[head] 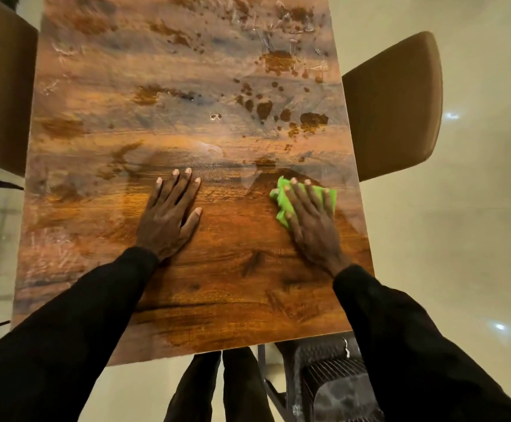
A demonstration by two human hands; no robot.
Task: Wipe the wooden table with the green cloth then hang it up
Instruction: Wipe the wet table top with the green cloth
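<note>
The green cloth [281, 194] lies crumpled on the wooden bench [217, 284], near its right edge and toward the near end, pinned flat under the right hand [312, 220]. That hand is spread open, palm down, fingers [296, 193] splayed over the cloth so that green shows past the fingertips at the far side, at the left by the thumb and at the right by the little finger; it presses the cloth rather than gripping it. The left hand [170, 217] rests well apart to the left, about mid-width of the bench, also flat and open, palm on the bare wood, holding nothing. Both arms wear black sleeves [74, 315] that reach in from the near corners. Around the hands the wood looks dark, glossy and clean, while farther up the surface is hazy with pale smears, and dark brown blotches [278, 60] and smaller spots scatter across its far right part. A tan chair [397, 108] stands just beside the right edge of the bench, and another tan chair back [1, 86] stands at the left edge. Below the near edge the person's dark trouser legs [217, 388] show over a pale shiny floor [461, 254], with a dark ribbed object [333, 376] beside them to the right, too unclear to identify.
</note>
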